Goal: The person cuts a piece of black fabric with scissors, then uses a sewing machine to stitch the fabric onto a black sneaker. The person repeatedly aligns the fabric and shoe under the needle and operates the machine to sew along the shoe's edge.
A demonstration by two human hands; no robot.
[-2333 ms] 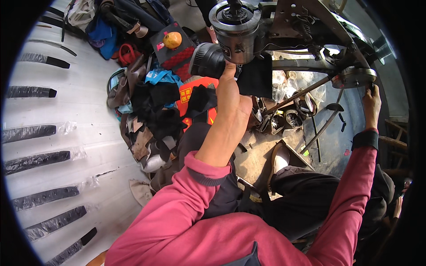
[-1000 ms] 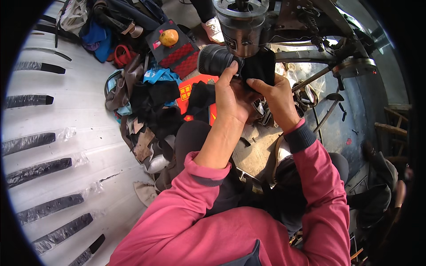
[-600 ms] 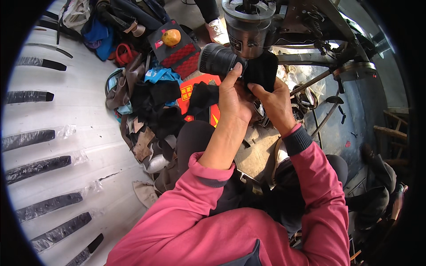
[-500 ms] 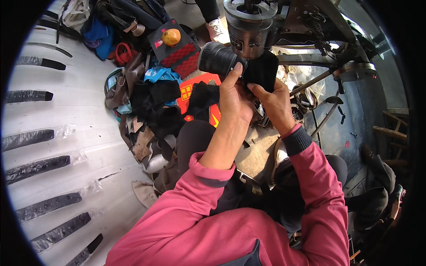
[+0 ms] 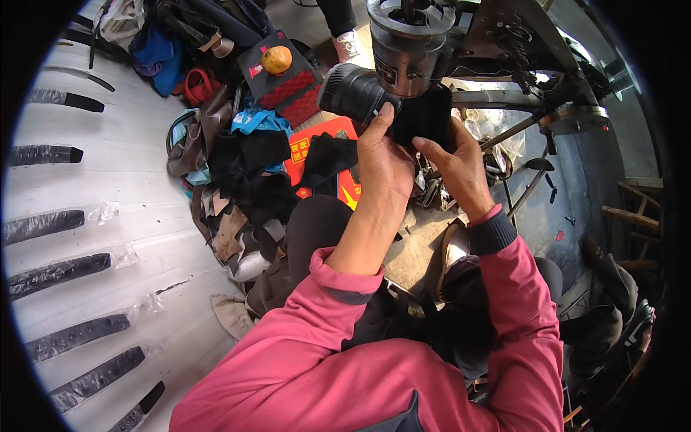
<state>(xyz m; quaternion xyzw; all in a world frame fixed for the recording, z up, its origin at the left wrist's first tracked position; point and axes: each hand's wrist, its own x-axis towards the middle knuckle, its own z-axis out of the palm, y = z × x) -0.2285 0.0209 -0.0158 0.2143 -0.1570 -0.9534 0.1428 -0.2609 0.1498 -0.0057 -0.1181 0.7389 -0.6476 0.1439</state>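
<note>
A black boot (image 5: pixel 354 92) with a leather foot and a dark, soft-looking shaft lies across the metal cylinder head of a hand-cranked machine (image 5: pixel 409 61), touching its lower end. My left hand (image 5: pixel 384 155) grips the boot from below, its thumb pressed on the leather near the ankle. At the shaft's right edge is my right hand (image 5: pixel 464 165), thumb on the near side and fingers partly hidden behind the dark material. Shadow under the cylinder hides where the machine meets the boot.
Black fabric scraps (image 5: pixel 259 155), bags and a red printed box (image 5: pixel 313 147) lie to the left. A yellowish round fruit (image 5: pixel 276 60) sits on a dark box. Wrapped black strips (image 5: pixel 57 273) rest on a pale surface far left. Another person's shoe (image 5: pixel 350 47) stands behind.
My right hand has shifted slightly right and down, its thumb moving along the boot shaft. The boot's foot end has moved a little left, and my left hand keeps its grip.
</note>
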